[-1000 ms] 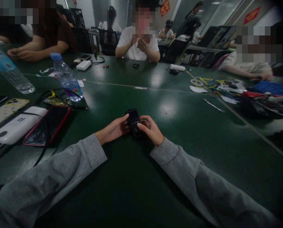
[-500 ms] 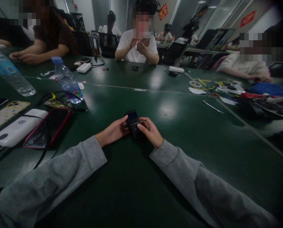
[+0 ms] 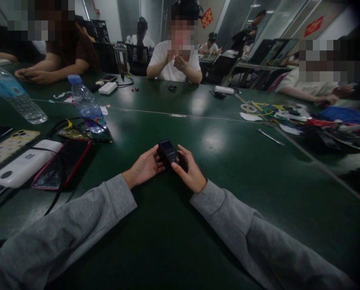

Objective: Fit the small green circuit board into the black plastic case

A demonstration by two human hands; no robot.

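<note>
A small black handheld device [image 3: 169,153] with a little dark screen and a row of buttons lies tilted between my two hands over the table. My left hand [image 3: 145,166] is closed on its left side, with fingers reaching under it and partly hidden. With the thumb pressed near the lower buttons, my right hand [image 3: 190,169] grips the right edge, and its index finger is raised a little off the upper right side. The screen faces up toward me, but nothing on it can be read.
Left of me are a red-edged phone [image 3: 63,163], a white power bank [image 3: 25,163], a patterned phone case [image 3: 12,149], cables and two water bottles [image 3: 87,104]. A wrench [image 3: 270,137] and a cable heap [image 3: 333,121] lie right on the green table [image 3: 228,161]. People sit across.
The device has turned and tilted slightly to the left in my hands. My right thumb has shifted lower on it, and the right index finger has lifted away from its side.
</note>
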